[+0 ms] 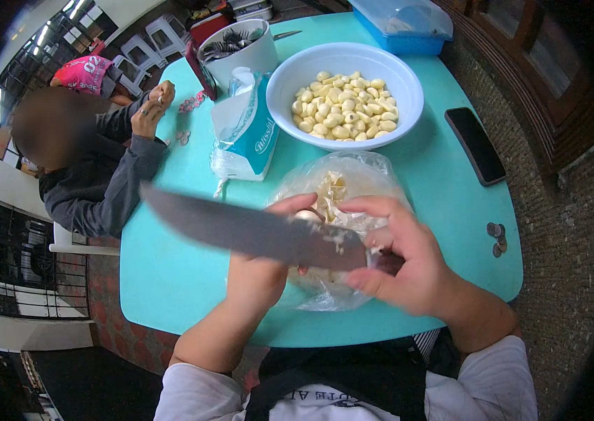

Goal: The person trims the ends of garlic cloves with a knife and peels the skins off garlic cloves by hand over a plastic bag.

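My right hand [412, 263] is closed around the handle of a large kitchen knife [234, 228]. Its broad blade points left, crossing in front of my left hand [258, 281]. Between my left fingers is a pale garlic clove [307, 216], partly hidden by the blade. Both hands are above a clear plastic bag [374, 172] that holds papery garlic skins [332, 189]. Just beyond the bag stands a white basin [276, 91] with many peeled garlic cloves [346, 105] inside.
On the turquoise table [170, 281] stand a tissue pack [258, 144], a white tub [258, 56] of cutlery and a blue lidded box [402, 31]. A phone [476, 146] and coins [497, 238] lie at the right. Another person [93, 182] sits at the left edge, hands raised.
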A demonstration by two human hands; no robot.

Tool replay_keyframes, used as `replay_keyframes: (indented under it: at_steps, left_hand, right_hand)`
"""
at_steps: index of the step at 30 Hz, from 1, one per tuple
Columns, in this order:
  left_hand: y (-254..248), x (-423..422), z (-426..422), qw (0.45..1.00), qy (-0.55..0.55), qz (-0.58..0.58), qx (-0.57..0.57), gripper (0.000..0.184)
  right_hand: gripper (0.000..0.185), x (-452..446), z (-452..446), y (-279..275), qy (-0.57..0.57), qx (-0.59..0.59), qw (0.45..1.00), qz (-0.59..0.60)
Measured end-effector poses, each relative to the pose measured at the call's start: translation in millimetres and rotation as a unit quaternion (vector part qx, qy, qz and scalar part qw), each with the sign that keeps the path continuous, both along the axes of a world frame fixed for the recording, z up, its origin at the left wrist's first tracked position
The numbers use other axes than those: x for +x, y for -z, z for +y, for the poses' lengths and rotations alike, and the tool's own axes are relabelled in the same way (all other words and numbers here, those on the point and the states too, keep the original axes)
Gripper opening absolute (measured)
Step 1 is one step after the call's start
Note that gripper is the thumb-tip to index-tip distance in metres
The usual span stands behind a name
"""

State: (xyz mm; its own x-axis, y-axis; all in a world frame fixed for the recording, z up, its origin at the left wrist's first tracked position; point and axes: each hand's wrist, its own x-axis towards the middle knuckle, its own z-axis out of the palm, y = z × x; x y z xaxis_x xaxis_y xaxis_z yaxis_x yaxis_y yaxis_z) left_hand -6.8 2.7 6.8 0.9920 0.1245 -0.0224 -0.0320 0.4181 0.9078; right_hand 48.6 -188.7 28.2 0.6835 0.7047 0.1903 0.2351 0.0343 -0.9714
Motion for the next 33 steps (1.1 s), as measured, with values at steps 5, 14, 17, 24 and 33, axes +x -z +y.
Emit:
replay_keyframes:
  at_steps: [5,14,17,24,33]
  left_hand:
    - [6,0,1,0.986,-0.05,-0.022,0.157,0.032]
    - [2,-2,2,0.991,-0.036,-0.024,0.127,0.039]
    - [2,-2,1,0.991,-0.04,-0.011,0.131,0.038]
    - [6,-3,4,0.989,-0.043,-0.031,0.141,0.021]
    - [-3,-6,-1,0.989,-0.064,0.03,0.133,0.024]
  right_hand:
    - [0.069,-1,5,-7,0.0,-0.066,0.978,-0.196]
    - [0.059,3,7,-2,0.009,-0.058,0.962,-0.268]
    - [0.065,1,8,1,0.01,-0.08,0.964,-0.254]
    - [0.058,0,7,-6,0.0,-0.116,0.959,-0.258]
    - [0.055,1,7,-4,-0.009,-0.11,0.962,-0.249]
